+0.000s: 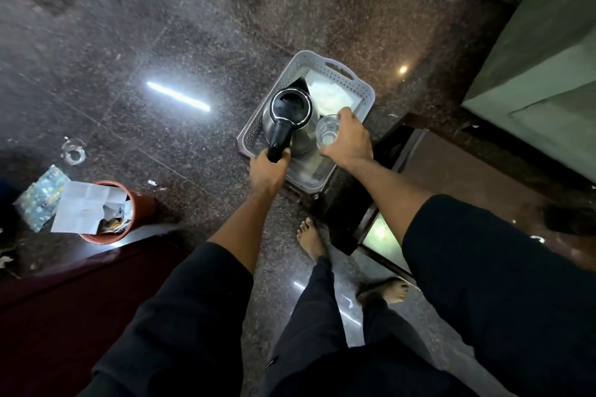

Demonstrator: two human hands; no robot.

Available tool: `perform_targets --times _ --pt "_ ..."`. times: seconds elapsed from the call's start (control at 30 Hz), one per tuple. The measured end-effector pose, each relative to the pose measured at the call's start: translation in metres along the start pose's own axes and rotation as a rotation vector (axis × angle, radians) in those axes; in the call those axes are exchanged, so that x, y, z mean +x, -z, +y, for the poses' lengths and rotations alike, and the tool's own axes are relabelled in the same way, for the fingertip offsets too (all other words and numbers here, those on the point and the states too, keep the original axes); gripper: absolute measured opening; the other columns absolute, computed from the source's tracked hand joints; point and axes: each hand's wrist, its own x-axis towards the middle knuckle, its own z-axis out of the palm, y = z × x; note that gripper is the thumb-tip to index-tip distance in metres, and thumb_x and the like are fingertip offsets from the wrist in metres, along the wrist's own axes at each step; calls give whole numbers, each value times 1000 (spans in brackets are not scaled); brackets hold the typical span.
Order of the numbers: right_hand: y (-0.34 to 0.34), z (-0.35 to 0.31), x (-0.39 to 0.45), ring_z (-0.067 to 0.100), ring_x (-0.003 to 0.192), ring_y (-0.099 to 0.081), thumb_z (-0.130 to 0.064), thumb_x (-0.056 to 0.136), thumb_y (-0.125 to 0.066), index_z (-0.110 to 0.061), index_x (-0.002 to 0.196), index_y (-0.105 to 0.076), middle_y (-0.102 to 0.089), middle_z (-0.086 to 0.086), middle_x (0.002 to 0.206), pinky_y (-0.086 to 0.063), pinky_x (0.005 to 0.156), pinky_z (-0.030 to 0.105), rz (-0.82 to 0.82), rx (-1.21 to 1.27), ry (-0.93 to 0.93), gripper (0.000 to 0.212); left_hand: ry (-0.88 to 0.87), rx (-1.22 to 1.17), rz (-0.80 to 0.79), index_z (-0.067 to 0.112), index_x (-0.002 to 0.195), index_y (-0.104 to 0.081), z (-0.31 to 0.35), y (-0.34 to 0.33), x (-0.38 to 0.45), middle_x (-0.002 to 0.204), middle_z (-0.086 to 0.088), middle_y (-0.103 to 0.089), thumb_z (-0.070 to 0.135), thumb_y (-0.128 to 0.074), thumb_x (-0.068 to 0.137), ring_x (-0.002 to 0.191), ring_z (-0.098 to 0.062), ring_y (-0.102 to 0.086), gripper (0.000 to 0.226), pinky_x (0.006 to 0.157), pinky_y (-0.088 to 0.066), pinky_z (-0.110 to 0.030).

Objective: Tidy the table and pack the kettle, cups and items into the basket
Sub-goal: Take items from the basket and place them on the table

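Observation:
A grey perforated plastic basket [350, 74] sits on a small dark stand above the granite floor. Inside it stands a steel kettle [298, 135] with a black lid and black handle. My left hand [269, 171] grips the end of that handle at the basket's near edge. My right hand [350, 137] holds a clear glass cup [327, 130] over the basket, right beside the kettle. White paper or cloth [329, 93] lies in the far half of the basket.
A red bin [142, 200] stuffed with paper stands at the left, with a patterned packet and another clear glass [73, 151] on the floor near it. A dark wooden table [483, 177] is at the right. My bare feet are below the basket.

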Motion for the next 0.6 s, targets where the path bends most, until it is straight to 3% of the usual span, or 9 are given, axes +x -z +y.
perform_targets --times 0.13,0.2,0.3,0.43,0.53,0.6 --pt "9 2 -7 30 102 -65 -31 59 -92 -24 121 -46 -62 3 119 -54 82 36 -2 -1 15 77 81 -83 -18 9 132 -65 7 -4 0 128 -18 -68 46 -69 94 123 -38 -62 53 102 -48 -38" --pt "14 4 -10 30 102 -65 -31 59 -91 -24 120 -48 -61 3 119 -52 81 34 0 1 24 76 162 -20 18 8 140 -53 11 -6 -5 139 -20 -56 47 -78 84 126 -40 -58 73 107 -48 -43" --pt "25 9 -16 31 103 -65 -32 59 -90 -24 119 -48 -61 3 118 -49 78 33 14 16 3 73 220 140 267 14 142 -34 27 -12 -33 145 -15 -41 51 -86 62 131 -39 -50 102 108 -44 -51" --pt "42 17 -26 34 106 -64 -33 59 -91 -23 121 -47 -60 6 121 -53 84 39 26 14 -20 77 -132 276 469 14 151 -30 56 -31 -74 160 -13 -30 55 -85 52 143 -34 -36 121 111 -39 -52" --pt "56 27 -34 37 109 -63 -33 67 -86 -21 122 -47 -60 9 122 -55 84 43 36 11 -18 69 -460 369 428 17 155 -28 78 -50 -100 164 -8 -24 55 -78 62 147 -30 -31 112 112 -33 -53" --pt "65 39 -39 37 109 -63 -30 78 -78 -22 121 -48 -60 10 123 -54 83 43 73 11 -26 53 -659 424 307 20 156 -28 92 -65 -112 163 -5 -24 51 -70 70 146 -29 -28 100 112 -28 -51"
